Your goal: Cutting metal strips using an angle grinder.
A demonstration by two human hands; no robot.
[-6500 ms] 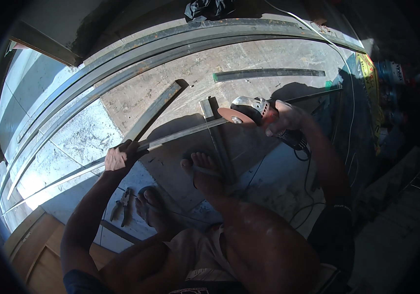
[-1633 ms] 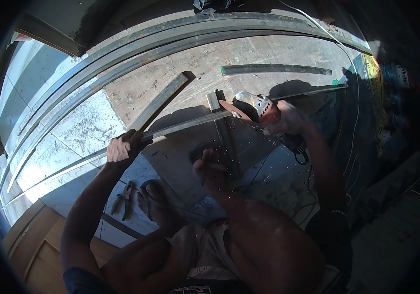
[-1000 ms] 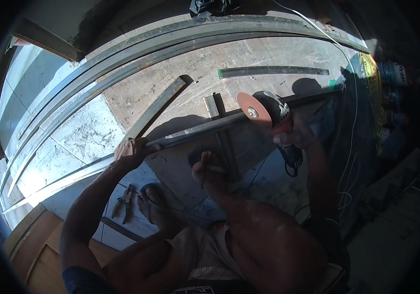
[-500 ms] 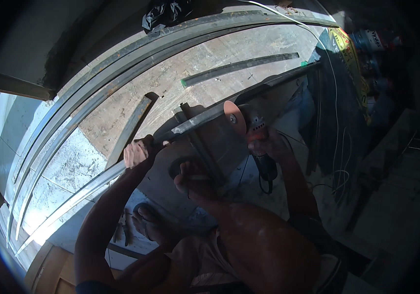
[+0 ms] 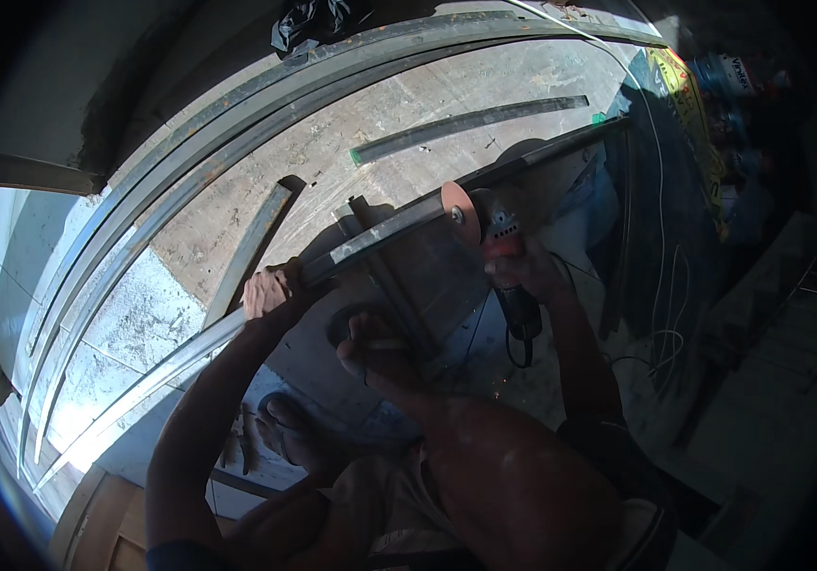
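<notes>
My left hand (image 5: 271, 288) is closed around a long metal bar (image 5: 370, 236) that runs from lower left to upper right. My right hand (image 5: 528, 271) grips an angle grinder (image 5: 513, 295), its body pointing down toward me. The grinder's reddish cutting disc (image 5: 462, 213) stands on edge at the bar; whether it cuts into the metal is hard to see. A few orange sparks (image 5: 502, 383) show below the grinder. Under the long bar lies a shorter crosswise metal bar (image 5: 399, 295), with my foot (image 5: 370, 343) beside it.
Beyond lie a short metal bar with a green end (image 5: 466, 128), another short piece (image 5: 254, 249) and several long bars (image 5: 237, 114). A white cable (image 5: 654, 143) trails down the right, near containers (image 5: 727, 76) and a yellow sheet (image 5: 685, 95). A black plastic bag (image 5: 308, 27) is at the far edge.
The grinder and my right hand have shifted slightly right and up. Small sparks now show below the grinder. My left hand keeps its hold on the bar.
</notes>
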